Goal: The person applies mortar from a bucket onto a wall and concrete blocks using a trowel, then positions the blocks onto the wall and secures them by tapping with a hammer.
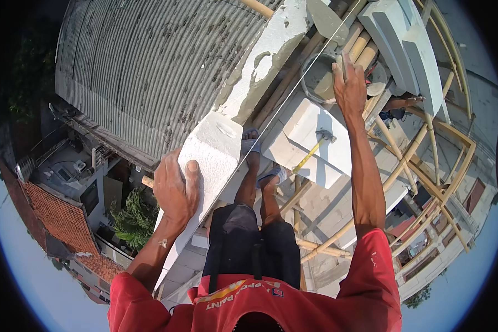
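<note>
My left hand [174,188] grips a long white block [210,144] on the wall top, its fingers over the outer edge. Grey mortar is smeared along the white wall strip [260,63] beyond it. My right hand [348,91] is raised at upper right with fingers apart, beside a taut white string [285,99] and over the rim of a grey bucket [310,77]; I see nothing clearly held. A hammer-like tool with yellow handle [310,155] lies on white blocks [332,166] below. A grey trowel-shaped piece [329,19] is at the top.
A corrugated roof [144,72] borders the wall at left. Bamboo scaffolding [404,160] fills the right, with white slabs [393,50] above. Another person's arm [406,102] shows below them. My sandalled feet [268,180] stand between wall and blocks, high above houses with tiled roofs [55,221].
</note>
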A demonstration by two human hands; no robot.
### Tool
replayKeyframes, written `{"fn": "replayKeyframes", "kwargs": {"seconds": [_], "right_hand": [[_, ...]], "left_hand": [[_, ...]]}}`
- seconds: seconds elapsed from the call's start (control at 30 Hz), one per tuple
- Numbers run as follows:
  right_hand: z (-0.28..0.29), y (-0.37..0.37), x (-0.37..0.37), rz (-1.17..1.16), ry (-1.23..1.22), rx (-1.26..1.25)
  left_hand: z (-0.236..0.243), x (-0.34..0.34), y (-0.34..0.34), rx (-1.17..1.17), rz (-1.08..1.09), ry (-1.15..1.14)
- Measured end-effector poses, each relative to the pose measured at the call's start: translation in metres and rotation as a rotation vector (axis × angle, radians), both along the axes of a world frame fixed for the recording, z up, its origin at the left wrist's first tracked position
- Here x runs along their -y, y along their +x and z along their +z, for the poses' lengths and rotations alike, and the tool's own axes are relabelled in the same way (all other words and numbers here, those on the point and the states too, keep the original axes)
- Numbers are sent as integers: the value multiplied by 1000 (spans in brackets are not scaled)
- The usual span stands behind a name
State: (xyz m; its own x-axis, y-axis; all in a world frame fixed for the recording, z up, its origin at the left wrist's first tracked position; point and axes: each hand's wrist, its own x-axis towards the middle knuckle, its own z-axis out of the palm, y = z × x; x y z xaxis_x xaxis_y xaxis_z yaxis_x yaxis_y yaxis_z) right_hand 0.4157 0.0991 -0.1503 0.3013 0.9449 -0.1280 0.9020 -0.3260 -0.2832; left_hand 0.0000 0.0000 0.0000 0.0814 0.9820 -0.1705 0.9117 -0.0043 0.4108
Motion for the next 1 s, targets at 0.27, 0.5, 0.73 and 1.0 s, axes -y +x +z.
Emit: {"fn": "replayKeyframes", "kwargs": {"seconds": [0.27, 0.5, 0.73, 1.0], "right_hand": [[-50, 27, 105, -705, -124, -794], [-251, 89, 71, -544, -655, -386], [-263, 55, 49, -344, -644, -518], [-158, 47, 154, -838, -48, -1514]], "left_hand": [[-2, 1, 2, 77, 27, -40], [-4, -1, 8, 95, 52, -162], [-6, 4, 7, 56, 78, -129], [-1, 6, 3, 46, 82, -166]]}}
